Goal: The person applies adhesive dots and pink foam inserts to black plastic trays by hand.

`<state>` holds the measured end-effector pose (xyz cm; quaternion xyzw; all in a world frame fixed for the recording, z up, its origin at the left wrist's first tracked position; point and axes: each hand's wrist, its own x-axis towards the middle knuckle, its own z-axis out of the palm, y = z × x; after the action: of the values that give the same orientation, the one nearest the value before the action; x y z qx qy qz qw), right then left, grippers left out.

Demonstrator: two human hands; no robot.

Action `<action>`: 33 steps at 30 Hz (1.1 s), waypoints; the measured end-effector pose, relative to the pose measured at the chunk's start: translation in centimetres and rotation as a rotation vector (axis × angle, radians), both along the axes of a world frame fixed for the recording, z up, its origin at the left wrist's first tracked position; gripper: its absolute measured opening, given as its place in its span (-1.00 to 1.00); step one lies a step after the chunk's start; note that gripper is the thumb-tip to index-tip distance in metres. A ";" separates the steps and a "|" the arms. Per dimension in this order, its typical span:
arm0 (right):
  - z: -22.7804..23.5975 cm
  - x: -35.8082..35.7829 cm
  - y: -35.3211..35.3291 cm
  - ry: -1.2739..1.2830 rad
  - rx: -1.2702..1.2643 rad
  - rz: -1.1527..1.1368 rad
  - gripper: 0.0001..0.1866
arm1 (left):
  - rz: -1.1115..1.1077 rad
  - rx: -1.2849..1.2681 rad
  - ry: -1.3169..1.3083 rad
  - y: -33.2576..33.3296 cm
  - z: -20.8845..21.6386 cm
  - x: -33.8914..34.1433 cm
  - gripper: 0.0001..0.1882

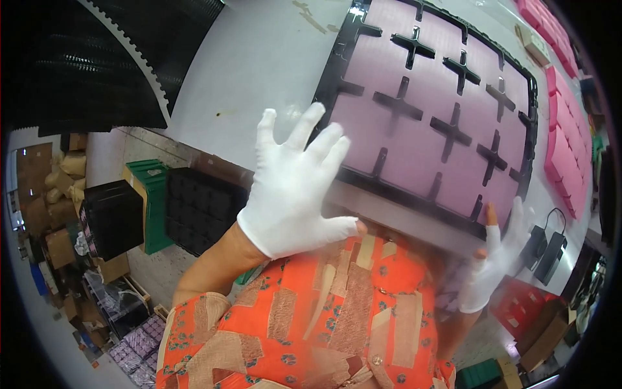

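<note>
A black tray with raised cross-shaped dividers lies on the pale table. Lilac, smooth-looking pieces or a sheet fill its spaces; I cannot tell which. My left hand, in a white glove with the thumb tip bare, is spread wide at the tray's near left corner, holding nothing. Whether its fingertips touch the rim is unclear. By the near right corner is my right hand, also white-gloved with two bare fingertips. Its fingers are apart, somewhat blurred, and nothing shows in them.
Pink padded sheets lie along the table's right side, near a black power adapter. Ribbed black sheets cover the far left. Below stand a green crate, dark trays and a red crate.
</note>
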<state>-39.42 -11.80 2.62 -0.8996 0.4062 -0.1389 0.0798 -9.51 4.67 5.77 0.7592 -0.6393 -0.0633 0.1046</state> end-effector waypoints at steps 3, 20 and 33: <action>-0.5 0.9 -0.2 0.085 -0.114 -0.024 0.02 | -0.040 -0.012 0.011 -2.0 -1.3 -0.1 0.06; -1.0 1.3 -1.3 0.306 -0.216 -0.230 -0.03 | -0.075 0.074 -0.247 -3.4 -1.4 -0.6 0.06; -1.1 0.8 -0.1 0.135 -0.157 -0.116 -0.10 | 0.024 0.072 -0.192 0.8 -0.5 -0.3 0.07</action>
<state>-38.59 -11.94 1.48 -0.8855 0.4497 -0.1136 -0.0267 -9.76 5.45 5.32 0.7727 -0.6344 -0.0117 0.0163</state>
